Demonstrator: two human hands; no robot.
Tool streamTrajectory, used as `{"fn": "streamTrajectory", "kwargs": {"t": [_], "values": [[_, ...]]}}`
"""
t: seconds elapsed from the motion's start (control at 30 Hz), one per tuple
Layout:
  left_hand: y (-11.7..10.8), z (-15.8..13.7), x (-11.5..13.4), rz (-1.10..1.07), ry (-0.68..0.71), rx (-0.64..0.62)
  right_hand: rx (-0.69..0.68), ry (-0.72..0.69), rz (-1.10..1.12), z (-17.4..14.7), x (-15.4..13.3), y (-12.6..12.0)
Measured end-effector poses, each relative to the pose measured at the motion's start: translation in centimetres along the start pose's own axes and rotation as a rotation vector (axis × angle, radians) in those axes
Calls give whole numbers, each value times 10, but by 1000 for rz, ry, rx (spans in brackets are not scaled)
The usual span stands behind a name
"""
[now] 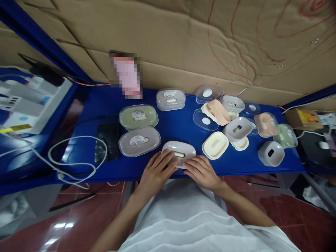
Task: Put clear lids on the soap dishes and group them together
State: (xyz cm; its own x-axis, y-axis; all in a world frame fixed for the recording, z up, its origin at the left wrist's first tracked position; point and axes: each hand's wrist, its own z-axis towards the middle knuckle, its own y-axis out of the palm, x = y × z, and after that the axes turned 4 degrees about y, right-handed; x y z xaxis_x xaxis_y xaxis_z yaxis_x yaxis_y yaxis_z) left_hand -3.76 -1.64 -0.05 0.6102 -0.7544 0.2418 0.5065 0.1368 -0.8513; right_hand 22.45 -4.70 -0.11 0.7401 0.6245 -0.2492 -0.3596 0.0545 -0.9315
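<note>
A pale grey oval plastic box (187, 149) with a cream strip in the slot on its top lies near the front edge of the blue table. My left hand (159, 170) holds its left side, fingers laid over the top close to the slot. At the near right edge, my right hand (201, 170) grips the same box with its fingers bent; both thumbs are hidden. Left of it sits a grey box with a clear lid (139, 141), and behind that a green lidded one (138, 117). A cream oval piece (215, 145) lies flat beyond my right hand.
Another grey lidded box (171, 99) stands at the back. Loose grey boxes (238, 128), clear lids (209, 93) and a peach piece (219, 111) crowd the right side. A black phone (106, 141) and white cable (75, 138) lie left. Cardboard (168, 42) walls the back.
</note>
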Motion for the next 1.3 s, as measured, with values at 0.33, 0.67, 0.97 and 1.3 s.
{"fn": "streamTrajectory", "kwargs": {"t": [0.33,0.67,0.97,1.3], "values": [[-4,-2,7,18,-17,-28,181,274,-150,47,69,-40],[-4,-4,7,-24,-64,56,239,640,644,78,82,-73],[10,0,3,1,-106,128,-103,454,535,84,47,-45],[11,-2,3,-107,-224,135,-149,-83,-80,65,20,-22]]}}
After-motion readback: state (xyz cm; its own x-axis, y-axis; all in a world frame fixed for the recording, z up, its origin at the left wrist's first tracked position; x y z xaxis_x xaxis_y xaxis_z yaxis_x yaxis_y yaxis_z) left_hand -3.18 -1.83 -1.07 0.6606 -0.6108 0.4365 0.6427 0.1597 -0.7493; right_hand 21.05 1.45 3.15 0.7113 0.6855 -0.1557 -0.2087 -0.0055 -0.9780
